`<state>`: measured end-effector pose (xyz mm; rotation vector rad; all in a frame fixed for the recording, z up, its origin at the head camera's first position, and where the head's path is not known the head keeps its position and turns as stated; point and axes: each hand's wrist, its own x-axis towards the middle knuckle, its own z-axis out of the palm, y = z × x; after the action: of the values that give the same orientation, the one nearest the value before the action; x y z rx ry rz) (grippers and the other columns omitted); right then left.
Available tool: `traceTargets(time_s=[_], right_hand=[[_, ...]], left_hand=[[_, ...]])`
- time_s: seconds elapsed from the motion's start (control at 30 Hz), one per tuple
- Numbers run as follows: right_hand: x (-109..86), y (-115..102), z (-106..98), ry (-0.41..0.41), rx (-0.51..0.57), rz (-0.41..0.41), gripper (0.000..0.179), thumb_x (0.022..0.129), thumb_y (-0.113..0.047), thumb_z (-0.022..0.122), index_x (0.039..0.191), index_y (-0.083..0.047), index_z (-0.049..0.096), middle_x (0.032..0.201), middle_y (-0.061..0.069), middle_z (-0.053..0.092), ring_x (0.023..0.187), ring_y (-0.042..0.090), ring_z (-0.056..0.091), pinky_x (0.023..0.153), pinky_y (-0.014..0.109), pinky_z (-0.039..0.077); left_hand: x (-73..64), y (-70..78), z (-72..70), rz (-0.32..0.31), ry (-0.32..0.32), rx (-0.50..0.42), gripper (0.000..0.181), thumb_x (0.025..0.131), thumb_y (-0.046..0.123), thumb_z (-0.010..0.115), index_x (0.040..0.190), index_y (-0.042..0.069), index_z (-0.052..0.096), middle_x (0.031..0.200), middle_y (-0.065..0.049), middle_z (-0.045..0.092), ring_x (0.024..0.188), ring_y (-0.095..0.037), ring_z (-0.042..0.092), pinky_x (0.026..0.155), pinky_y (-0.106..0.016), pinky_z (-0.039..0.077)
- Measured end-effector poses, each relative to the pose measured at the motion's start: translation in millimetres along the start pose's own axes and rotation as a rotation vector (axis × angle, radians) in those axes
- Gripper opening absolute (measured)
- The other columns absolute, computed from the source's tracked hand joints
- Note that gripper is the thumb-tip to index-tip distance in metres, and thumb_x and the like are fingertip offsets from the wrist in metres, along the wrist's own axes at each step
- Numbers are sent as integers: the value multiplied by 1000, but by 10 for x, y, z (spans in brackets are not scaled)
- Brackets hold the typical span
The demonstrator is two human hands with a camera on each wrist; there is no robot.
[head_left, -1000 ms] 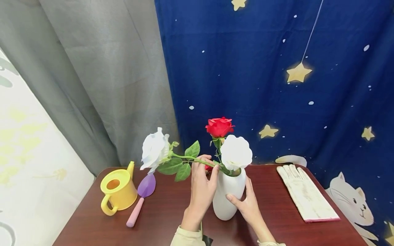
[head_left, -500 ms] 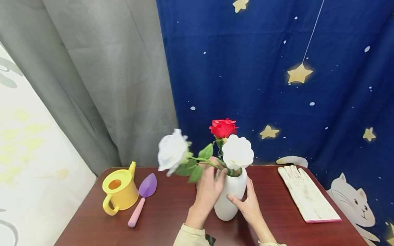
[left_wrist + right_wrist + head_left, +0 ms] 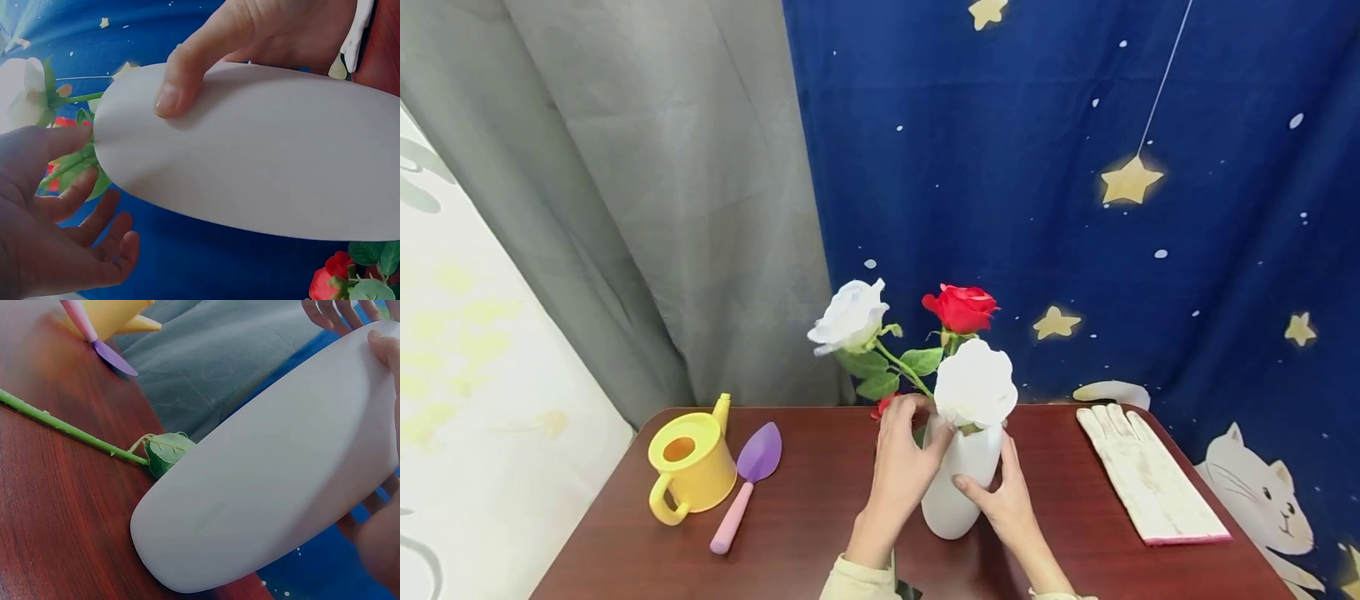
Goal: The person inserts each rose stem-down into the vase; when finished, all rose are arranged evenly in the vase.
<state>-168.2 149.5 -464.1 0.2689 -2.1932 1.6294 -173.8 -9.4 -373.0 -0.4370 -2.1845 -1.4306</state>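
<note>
A white vase (image 3: 958,483) stands on the table, held around its side by my right hand (image 3: 1011,508), thumb in front. My left hand (image 3: 898,467) is at the vase's mouth, its thumb and forefinger around the stem of a white rose (image 3: 852,317) that leans left. In the left wrist view, the fingers of the left hand (image 3: 69,225) curl beside the rim, next to green leaves. A second white flower (image 3: 976,383) and a red rose (image 3: 964,308) rise from the vase. The stem ends inside are hidden.
Left on the table (image 3: 820,500) are a yellow watering can (image 3: 700,467) and a purple trowel (image 3: 760,454) with a pink handle. A white glove (image 3: 1150,475) lies right. Behind my left hand lies another red rose (image 3: 331,275), its green stem (image 3: 69,428) along the tabletop.
The leaning white rose has swung right and up, its stem now steeper at the vase mouth. My left hand moved slightly right with it. The right hand keeps its hold on the vase.
</note>
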Motion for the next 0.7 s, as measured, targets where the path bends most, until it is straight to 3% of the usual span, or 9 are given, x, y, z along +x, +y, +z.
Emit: traceTargets(time_s=[0.17, 0.3, 0.5, 0.7], right_hand=[[-3, -75, 7, 5, -6, 14, 88, 75, -8, 76, 146, -17, 25, 134, 0, 38, 114, 7, 39, 90, 17, 32], [-18, -260, 7, 12, -15, -17, 87, 73, -3, 75, 144, -5, 25, 132, 7, 39, 111, 4, 39, 88, 14, 31], [-22, -395, 7, 11, 9, 5, 85, 72, -1, 74, 142, -1, 27, 130, 7, 39, 109, 3, 40, 87, 14, 32], [-21, -357, 9, 13, 34, 0, 85, 71, 0, 74, 142, -2, 28, 129, 8, 40, 109, 6, 42, 87, 14, 33]], left_hand=[[8, 28, -76, 7, 54, -129, 29, 85, 25, 69, 110, 12, 60, 103, -3, 57, 88, -17, 56, 73, -35, 50], [70, 78, -107, 27, 99, -174, 34, 86, 22, 68, 118, 12, 60, 107, -1, 61, 84, -18, 58, 67, -35, 51], [129, 82, -78, 11, 136, -255, 28, 87, 7, 65, 115, 9, 64, 102, 1, 67, 86, -13, 61, 69, -31, 51], [169, 48, -23, -56, 143, -341, 19, 89, 14, 64, 107, 7, 67, 94, -2, 69, 80, -15, 62, 68, -32, 51]])
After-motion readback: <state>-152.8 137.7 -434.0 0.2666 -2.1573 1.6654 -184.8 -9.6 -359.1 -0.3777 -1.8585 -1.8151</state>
